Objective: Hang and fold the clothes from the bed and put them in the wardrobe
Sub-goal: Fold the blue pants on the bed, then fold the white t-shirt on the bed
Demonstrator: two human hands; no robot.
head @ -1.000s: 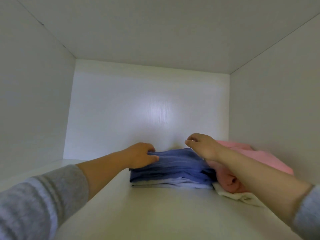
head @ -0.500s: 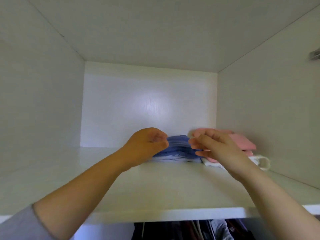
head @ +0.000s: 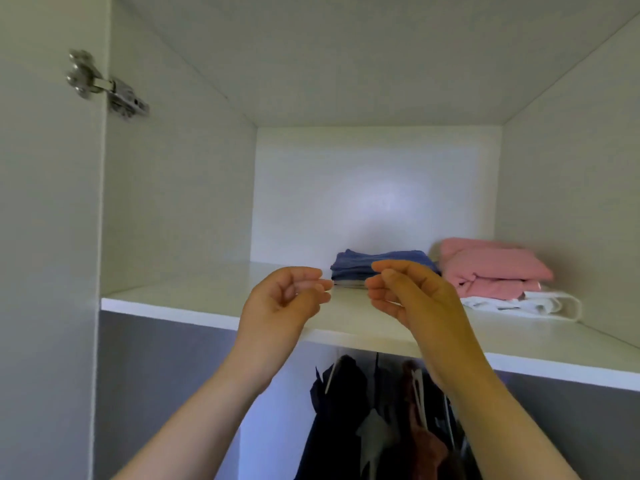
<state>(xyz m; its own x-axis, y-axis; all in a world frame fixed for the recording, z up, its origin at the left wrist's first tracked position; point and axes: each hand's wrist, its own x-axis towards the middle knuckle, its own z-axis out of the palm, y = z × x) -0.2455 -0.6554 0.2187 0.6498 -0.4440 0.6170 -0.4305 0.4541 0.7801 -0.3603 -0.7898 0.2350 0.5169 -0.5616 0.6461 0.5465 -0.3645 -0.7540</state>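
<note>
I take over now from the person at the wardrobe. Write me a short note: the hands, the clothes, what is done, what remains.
Left hand: holds nothing, fingers loosely curled, in front of the shelf.
Right hand: the same.
Blue stack lies folded on the shelf. Pink stack lies to its right, on a white garment. Dark clothes hang below.
Done: these pieces are stowed.
Left: the bed is out of view, so I cannot tell.
</note>
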